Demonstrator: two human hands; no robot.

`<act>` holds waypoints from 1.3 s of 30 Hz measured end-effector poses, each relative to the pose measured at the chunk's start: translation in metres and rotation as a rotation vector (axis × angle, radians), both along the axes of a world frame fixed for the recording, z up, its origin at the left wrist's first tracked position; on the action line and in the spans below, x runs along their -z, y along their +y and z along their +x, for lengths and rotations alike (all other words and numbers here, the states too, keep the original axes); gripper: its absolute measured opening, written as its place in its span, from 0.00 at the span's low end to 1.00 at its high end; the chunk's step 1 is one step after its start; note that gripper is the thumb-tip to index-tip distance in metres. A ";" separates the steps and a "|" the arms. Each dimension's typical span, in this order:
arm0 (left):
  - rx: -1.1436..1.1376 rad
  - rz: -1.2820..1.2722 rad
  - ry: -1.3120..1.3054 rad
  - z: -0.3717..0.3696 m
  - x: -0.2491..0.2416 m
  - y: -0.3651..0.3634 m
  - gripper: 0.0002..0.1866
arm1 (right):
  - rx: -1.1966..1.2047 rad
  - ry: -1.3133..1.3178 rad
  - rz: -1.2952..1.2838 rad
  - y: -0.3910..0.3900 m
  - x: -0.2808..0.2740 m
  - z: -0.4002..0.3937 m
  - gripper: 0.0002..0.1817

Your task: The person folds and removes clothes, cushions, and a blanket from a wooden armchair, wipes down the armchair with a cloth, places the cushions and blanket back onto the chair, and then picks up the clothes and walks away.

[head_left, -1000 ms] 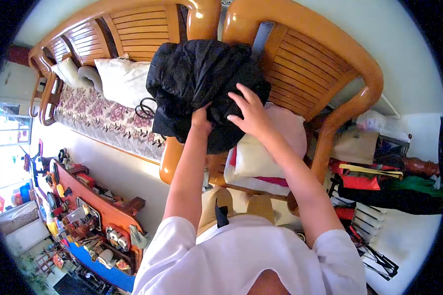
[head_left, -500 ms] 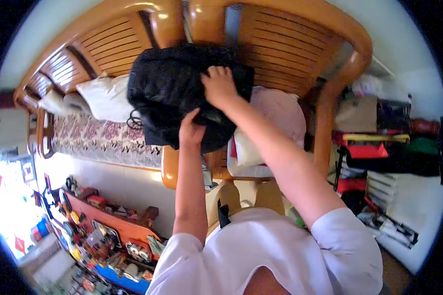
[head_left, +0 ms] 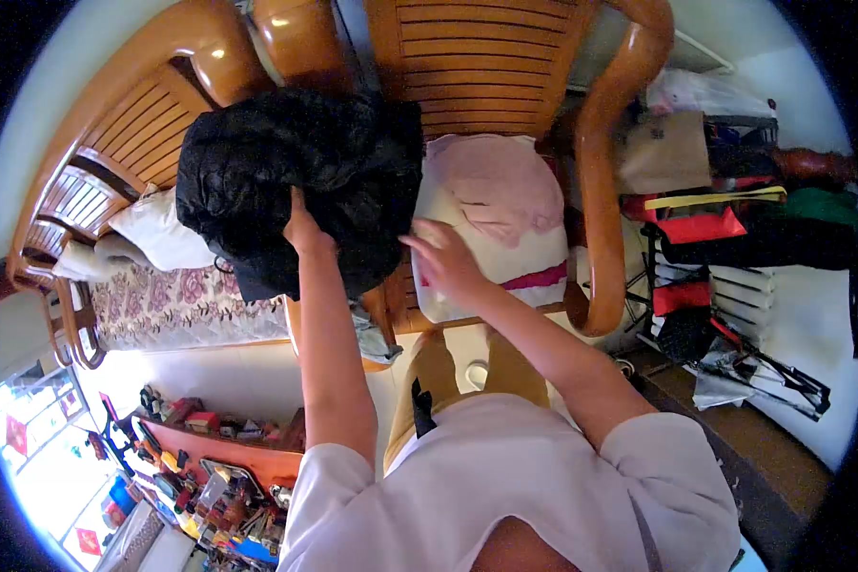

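A bulky black garment (head_left: 276, 181) lies bunched on the wooden bench, against its backrest. My left hand (head_left: 308, 229) is pressed into the front of the garment, its fingers partly sunk in the dark folds, so their grip cannot be made out. Just right of the garment, my right hand (head_left: 445, 262) is off it with fingers apart and nothing in them. Beyond that hand, a folded pink cloth (head_left: 510, 191) rests on white and magenta fabric in a pale tray (head_left: 439, 307) on the bench seat.
White pillows (head_left: 162, 229) and a floral seat cover (head_left: 153, 297) are on the bench at left. A red-brown table (head_left: 257, 460) holds many small items at lower left. The curved armrest (head_left: 596, 191) and a rack of bags and clothes stand at right.
The view has shifted right, uncovering more of the pink cloth and tray. My right hand has left the top of the black garment and moved to its right side.
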State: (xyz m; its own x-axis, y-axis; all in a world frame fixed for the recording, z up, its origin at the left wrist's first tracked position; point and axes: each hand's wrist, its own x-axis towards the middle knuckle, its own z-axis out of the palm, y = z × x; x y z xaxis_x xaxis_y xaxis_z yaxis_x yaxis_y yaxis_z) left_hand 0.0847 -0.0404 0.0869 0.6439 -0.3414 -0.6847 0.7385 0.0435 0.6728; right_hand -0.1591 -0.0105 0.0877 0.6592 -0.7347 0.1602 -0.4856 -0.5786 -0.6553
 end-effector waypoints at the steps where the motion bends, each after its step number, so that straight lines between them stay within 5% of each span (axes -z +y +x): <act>1: 0.030 0.018 -0.034 -0.007 -0.015 0.008 0.36 | 0.048 0.033 0.049 0.013 0.026 -0.028 0.25; 7: 0.085 -0.193 -0.259 -0.013 -0.021 0.037 0.36 | 0.022 0.368 0.427 0.074 0.073 -0.172 0.20; 10: 0.120 -0.201 0.047 -0.010 -0.038 0.035 0.35 | 0.096 0.459 0.574 0.069 0.072 -0.170 0.17; 12: 0.064 -0.169 0.019 -0.010 -0.036 0.024 0.34 | 0.094 0.097 0.386 0.042 0.077 -0.137 0.16; 17: 0.000 -0.215 -0.007 -0.010 -0.020 0.017 0.32 | 0.065 -0.301 -0.146 -0.092 -0.057 0.047 0.31; 20: 0.068 -0.279 0.071 -0.007 -0.003 0.029 0.32 | -0.040 -0.127 -0.263 -0.131 -0.074 0.122 0.42; 22: 0.142 -0.287 0.136 -0.011 -0.020 0.037 0.30 | -0.096 0.222 -0.126 -0.133 -0.067 0.147 0.39; 26: 0.153 -0.534 0.010 -0.015 -0.026 0.066 0.26 | -0.373 0.289 -0.116 -0.086 -0.080 0.153 0.22; 30: 0.121 -0.391 -0.068 -0.024 -0.063 0.128 0.19 | -0.518 0.160 -0.223 0.005 -0.104 0.139 0.21; 32: 0.019 -0.452 0.009 -0.017 -0.033 0.170 0.19 | -0.631 0.083 -0.217 0.039 -0.108 0.135 0.22; 33: -0.048 -0.514 0.107 -0.020 -0.060 0.187 0.19 | -0.677 0.065 -0.182 0.057 -0.106 0.132 0.27; 36: -0.073 -0.472 0.002 -0.003 -0.038 0.258 0.21 | -0.871 -0.255 0.139 0.092 -0.097 0.119 0.27; 38: -0.271 -0.367 0.003 0.001 -0.053 0.295 0.25 | -0.792 -0.429 0.225 0.097 -0.092 0.109 0.25; 39: -0.290 -0.372 -0.007 0.007 -0.050 0.319 0.26 | -0.705 -0.319 0.160 0.089 -0.095 0.101 0.26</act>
